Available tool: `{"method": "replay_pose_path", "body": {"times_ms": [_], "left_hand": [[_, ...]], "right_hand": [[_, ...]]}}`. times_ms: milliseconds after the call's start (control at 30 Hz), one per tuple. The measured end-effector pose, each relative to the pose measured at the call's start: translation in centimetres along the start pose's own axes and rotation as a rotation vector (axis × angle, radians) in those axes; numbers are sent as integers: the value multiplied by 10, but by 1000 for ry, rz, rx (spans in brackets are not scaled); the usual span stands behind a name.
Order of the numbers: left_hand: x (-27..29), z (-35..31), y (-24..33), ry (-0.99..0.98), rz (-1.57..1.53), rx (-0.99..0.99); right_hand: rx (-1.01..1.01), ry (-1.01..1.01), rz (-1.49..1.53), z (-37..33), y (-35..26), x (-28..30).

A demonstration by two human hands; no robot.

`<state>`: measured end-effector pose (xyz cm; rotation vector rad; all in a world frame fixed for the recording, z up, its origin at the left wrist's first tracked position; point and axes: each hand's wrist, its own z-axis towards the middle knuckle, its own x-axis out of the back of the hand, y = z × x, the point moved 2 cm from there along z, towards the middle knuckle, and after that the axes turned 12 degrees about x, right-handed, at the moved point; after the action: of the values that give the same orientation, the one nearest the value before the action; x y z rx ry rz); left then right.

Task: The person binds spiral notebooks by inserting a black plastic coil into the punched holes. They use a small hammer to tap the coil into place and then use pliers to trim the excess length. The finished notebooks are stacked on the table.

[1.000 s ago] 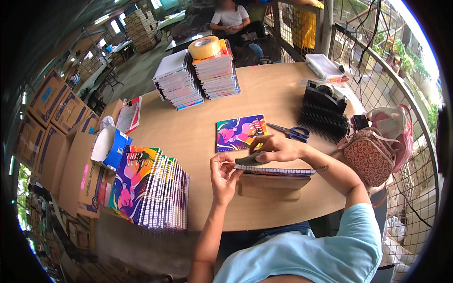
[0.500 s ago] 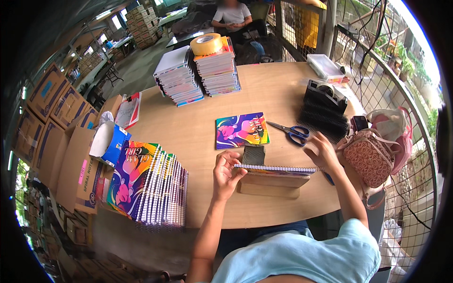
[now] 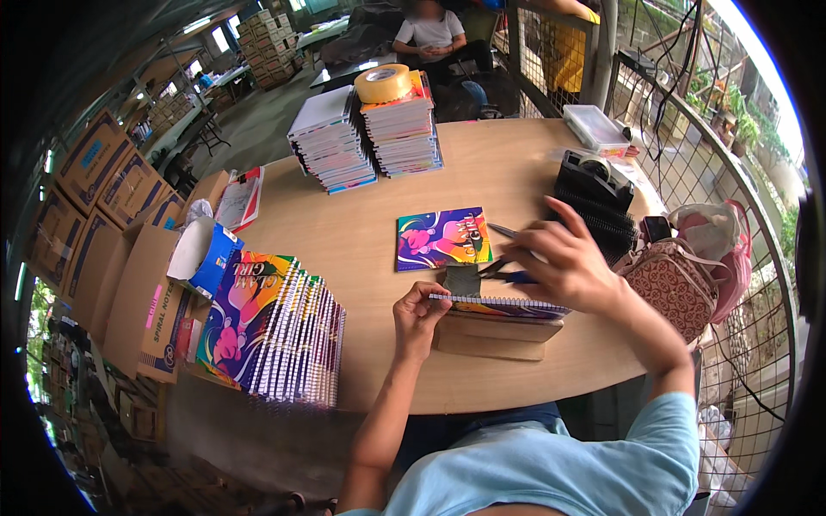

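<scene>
A spiral notebook (image 3: 525, 311) stands spine up, its pale coil along the top edge, against a brown wooden block (image 3: 490, 344) in front of me. My left hand (image 3: 417, 314) pinches the coil's left end between thumb and fingers. My right hand (image 3: 564, 262), blurred, is closed around what look like blue-handled pliers (image 3: 514, 277) with dark jaws pointing left above the coil. Beneath that hand lie scissors (image 3: 502, 230), mostly hidden, with a blade tip showing. A dark grey pad (image 3: 463, 279) sits just behind the notebook, and a colourful notebook cover (image 3: 440, 238) lies flat beyond it.
Bound notebooks (image 3: 275, 331) lean in a row at left, beside an open carton (image 3: 142, 314) and a blue box (image 3: 206, 258). Two book stacks (image 3: 335, 142) carry a tape roll (image 3: 383, 83). Black coils (image 3: 594, 219), a tape dispenser (image 3: 594, 176) and a pink bag (image 3: 675, 279) are right.
My right hand has moved left from the notebook's right end and now holds the blue-handled tool over the scissors. My left hand remains at the coil's left end.
</scene>
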<state>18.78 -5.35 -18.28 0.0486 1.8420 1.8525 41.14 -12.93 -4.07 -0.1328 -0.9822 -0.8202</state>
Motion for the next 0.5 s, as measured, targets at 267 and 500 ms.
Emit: {"method": "replay_pose_path", "body": {"times_ms": [267, 500], "left_hand": [[3, 1, 0, -26, 30, 15], [11, 6, -6, -43, 31, 21]], "right_hand": [[663, -263, -166, 87, -8, -20], [734, -277, -188, 90, -12, -28]]}}
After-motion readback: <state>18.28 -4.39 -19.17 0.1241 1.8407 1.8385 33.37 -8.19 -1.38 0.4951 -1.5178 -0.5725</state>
